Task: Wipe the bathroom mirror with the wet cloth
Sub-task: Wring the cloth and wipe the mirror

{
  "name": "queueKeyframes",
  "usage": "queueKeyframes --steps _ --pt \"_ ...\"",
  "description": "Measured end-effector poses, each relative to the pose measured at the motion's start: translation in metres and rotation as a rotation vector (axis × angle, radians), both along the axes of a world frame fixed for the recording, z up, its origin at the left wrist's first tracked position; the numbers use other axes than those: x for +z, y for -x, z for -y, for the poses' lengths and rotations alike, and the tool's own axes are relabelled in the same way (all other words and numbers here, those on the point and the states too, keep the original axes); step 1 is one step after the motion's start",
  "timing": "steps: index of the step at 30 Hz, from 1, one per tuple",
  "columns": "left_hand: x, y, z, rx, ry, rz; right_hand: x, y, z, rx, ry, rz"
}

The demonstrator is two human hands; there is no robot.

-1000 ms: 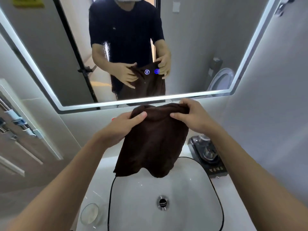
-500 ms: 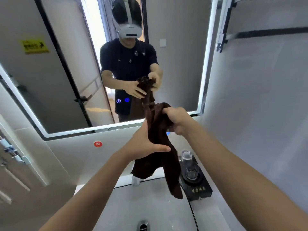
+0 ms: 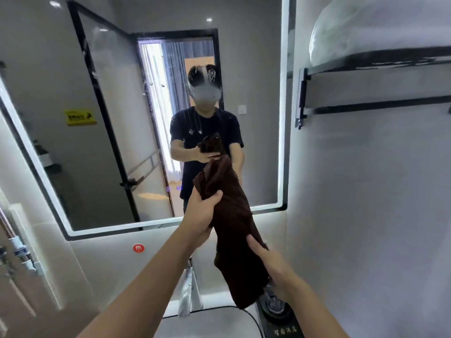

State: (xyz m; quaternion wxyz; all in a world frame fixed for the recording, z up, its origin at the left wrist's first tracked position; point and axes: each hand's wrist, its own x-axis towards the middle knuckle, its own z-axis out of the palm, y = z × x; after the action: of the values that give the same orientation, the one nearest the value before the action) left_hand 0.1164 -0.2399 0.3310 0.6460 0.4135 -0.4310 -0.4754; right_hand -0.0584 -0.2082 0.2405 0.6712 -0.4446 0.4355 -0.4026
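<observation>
Cloth [image 3: 231,223], dark brown and bunched into a long roll, hangs in the air between my two hands, in front of the lower right part of the mirror [image 3: 102,132]. My left hand [image 3: 200,215] takes its upper part: the thumb lies across the front of the fabric and the other fingers [image 3: 216,195] are closed around it from the side, so this hand is clamped on the cloth. The top end of the cloth stands up above this hand and appears before the glass, but I cannot tell if it touches the glass. My right hand [image 3: 273,267] is lower, on the right edge of the hanging part; its fingers are pressed on the fabric and seem to pinch it, though the fingertips are hidden behind the folds. The bottom end of the cloth hangs just above the rim of the basin [image 3: 219,320], near the tap [image 3: 188,293]. In the mirror I see water drops and streaks on the glass.
</observation>
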Motion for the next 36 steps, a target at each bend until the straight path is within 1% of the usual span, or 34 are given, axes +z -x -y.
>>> queueKeyframes --steps 2,4,5,6,8,9,10,12,13,14,16,18,19,21,25,27,28,30,31,32,36 --pt "0.001 0.003 0.0 -0.065 -0.021 -0.108 0.001 -0.007 -0.004 0.073 -0.127 0.317" --pt "-0.005 0.002 -0.003 -0.101 -0.045 -0.175 0.012 -0.014 -0.006 0.088 -0.16 0.522" --pt "-0.01 0.0 -0.007 -0.097 -0.043 -0.162 0.019 -0.018 -0.004 0.057 -0.156 0.595" --pt "-0.015 -0.002 -0.01 -0.079 -0.034 -0.11 0.025 -0.021 -0.001 0.019 -0.143 0.644" --pt "-0.025 -0.005 -0.021 -0.027 -0.016 0.1 0.041 -0.027 0.003 -0.043 -0.127 0.685" --pt "-0.03 -0.007 -0.028 -0.021 -0.021 0.208 0.047 -0.032 0.005 -0.072 -0.101 0.654" --pt "-0.036 -0.01 -0.034 -0.03 -0.023 0.282 0.053 -0.038 0.009 -0.111 -0.059 0.575" --pt "-0.045 -0.023 -0.043 -0.078 -0.047 0.336 0.06 -0.046 0.017 -0.264 0.045 0.34" --pt "-0.048 -0.031 -0.046 -0.108 -0.078 0.316 0.063 -0.049 0.019 -0.312 0.108 0.226" --pt "-0.051 -0.041 -0.049 -0.128 -0.118 0.261 0.068 -0.05 0.02 -0.317 0.174 0.128" --pt "-0.058 -0.061 -0.052 -0.12 -0.198 0.11 0.078 -0.052 0.022 -0.28 0.296 -0.08" --pt "-0.065 -0.08 -0.054 -0.08 -0.273 -0.028 0.087 -0.052 0.026 -0.226 0.384 -0.23" --pt "-0.068 -0.087 -0.054 -0.079 -0.291 -0.067 0.091 -0.053 0.028 -0.204 0.414 -0.28" --pt "-0.069 -0.095 -0.055 -0.116 -0.312 -0.057 0.097 -0.057 0.03 -0.167 0.482 -0.356" --pt "-0.066 -0.093 -0.054 -0.261 -0.341 0.208 0.096 -0.074 0.025 -0.026 0.607 -0.451" --pt "-0.062 -0.093 -0.053 -0.339 -0.307 0.291 0.091 -0.084 0.022 0.033 0.643 -0.478" --pt "-0.059 -0.093 -0.052 -0.36 -0.279 0.338 0.09 -0.088 0.022 0.056 0.642 -0.486" --pt "-0.055 -0.095 -0.046 -0.324 -0.24 0.465 0.087 -0.094 0.021 0.071 0.649 -0.495" --pt "-0.054 -0.096 -0.042 -0.294 -0.224 0.495 0.087 -0.097 0.022 0.047 0.674 -0.5" --pt "-0.052 -0.096 -0.039 -0.265 -0.216 0.481 0.087 -0.099 0.024 -0.007 0.708 -0.506" --pt "-0.032 -0.094 -0.028 -0.213 -0.212 0.305 0.087 -0.106 0.02 -0.334 0.864 -0.576"
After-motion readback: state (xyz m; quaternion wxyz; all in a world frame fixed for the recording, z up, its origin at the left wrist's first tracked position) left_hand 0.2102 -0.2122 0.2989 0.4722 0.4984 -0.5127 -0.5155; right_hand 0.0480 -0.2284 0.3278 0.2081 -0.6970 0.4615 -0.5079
